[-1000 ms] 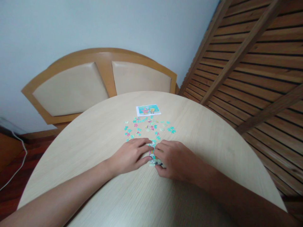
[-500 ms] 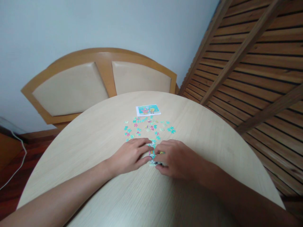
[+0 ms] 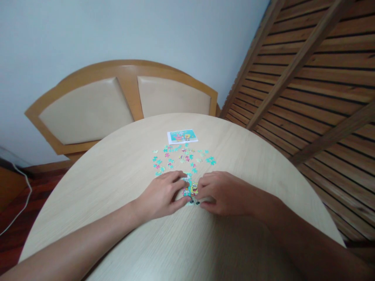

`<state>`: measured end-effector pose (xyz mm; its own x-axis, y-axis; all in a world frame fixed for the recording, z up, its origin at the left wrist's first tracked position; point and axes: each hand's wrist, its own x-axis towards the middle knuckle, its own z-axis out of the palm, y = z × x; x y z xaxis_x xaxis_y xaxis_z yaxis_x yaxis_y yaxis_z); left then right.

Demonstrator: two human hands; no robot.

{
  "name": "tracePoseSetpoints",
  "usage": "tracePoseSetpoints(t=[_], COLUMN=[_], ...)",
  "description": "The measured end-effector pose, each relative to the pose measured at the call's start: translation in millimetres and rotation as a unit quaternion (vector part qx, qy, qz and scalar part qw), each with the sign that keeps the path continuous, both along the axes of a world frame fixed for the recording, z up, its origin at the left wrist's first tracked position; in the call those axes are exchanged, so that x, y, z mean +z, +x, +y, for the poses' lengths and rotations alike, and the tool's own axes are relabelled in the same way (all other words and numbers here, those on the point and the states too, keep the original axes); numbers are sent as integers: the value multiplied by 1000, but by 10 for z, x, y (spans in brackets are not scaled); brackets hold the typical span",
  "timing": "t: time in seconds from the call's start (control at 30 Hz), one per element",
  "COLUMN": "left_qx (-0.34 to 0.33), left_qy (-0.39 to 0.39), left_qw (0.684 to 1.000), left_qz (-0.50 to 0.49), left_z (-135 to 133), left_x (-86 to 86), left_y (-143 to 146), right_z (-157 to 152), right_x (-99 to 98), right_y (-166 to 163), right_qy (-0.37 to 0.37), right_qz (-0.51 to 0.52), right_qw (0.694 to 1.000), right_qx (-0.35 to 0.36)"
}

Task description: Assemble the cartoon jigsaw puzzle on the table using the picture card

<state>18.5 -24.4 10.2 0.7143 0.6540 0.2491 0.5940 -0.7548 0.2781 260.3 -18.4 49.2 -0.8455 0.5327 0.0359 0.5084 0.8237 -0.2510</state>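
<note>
A partly joined jigsaw puzzle (image 3: 193, 189) lies flat on the table, showing a yellow cartoon character and turquoise background. My left hand (image 3: 168, 192) rests over its left side, fingers spread and thumb stretched along the lower edge. At the right edge, my right hand (image 3: 218, 192) has its fingers curled, fingertips and thumb against the puzzle. Parts of the picture are hidden under both hands. Beyond them lie several loose jigsaw pieces (image 3: 211, 160), turquoise, pink and pale green.
A small reference picture (image 3: 184, 136) on white paper lies behind the loose pieces. The round wooden table (image 3: 117, 164) meets a chair with cream back panels (image 3: 88, 107) at its far side. Slatted wood (image 3: 299, 78) stands to the right; a white cable (image 3: 27, 195) hangs at left.
My right hand has shifted slightly right, uncovering the yellow character. The left hand stays nearly in place, with its thumb reaching a little further right.
</note>
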Motion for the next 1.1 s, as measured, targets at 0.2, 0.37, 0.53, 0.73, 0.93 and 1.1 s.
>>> tracePoseSetpoints(t=[0.2,0.37,0.53,0.73,0.93,1.1], left_qx=[13,16,5,-30,-65,-119], left_qy=[-11,-10,-20,-5,13,11], left_qw=[1000,999,999,999,998,992], left_qz=[-7,-28,-48,-28,4,37], left_z=[-14,-26,-16,3,19,51], left_x=[-33,-56,-93,-96,-63,-27], left_y=[28,38,37,19,-39,-126], right_z=[74,122,139,137,150,188], right_x=[-58,-89,-128,-142,-144,-157], right_y=[49,52,51,65,66,78], right_qy=[-12,-17,-7,6,0,-14], right_qz=[-3,-11,-6,6,13,21], right_qw=[999,999,1000,1000,1000,1000], right_qx=[-40,-25,-16,-20,-18,-4])
